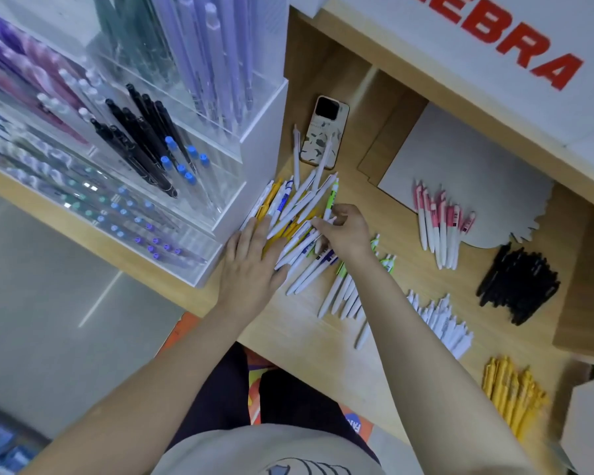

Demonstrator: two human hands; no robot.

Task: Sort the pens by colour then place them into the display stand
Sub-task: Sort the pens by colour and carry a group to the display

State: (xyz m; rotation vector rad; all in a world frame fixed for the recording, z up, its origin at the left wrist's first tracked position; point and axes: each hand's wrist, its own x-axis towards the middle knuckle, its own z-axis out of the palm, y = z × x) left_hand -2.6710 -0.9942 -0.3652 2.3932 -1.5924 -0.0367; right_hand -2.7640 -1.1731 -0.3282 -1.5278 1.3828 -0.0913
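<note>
A mixed pile of white, yellow, blue-marked and green-marked pens [297,214] lies on the wooden counter beside the clear acrylic display stand [199,138]. My left hand [251,258] lies flat on the pile's left side with straight fingers. My right hand [343,231] pinches a white pen with a green clip at the pile's right edge. Sorted groups lie to the right: green-clipped pens [350,289], pink pens [441,228], black pens [518,286], white pens [443,320] and yellow pens [511,395].
A phone [326,132] lies behind the pile, with a lone white pen [296,156] beside it. A grey board [460,166] rests under the pink pens. A white shelf with red lettering [494,36] overhangs the back. A box corner [587,423] sits at the right.
</note>
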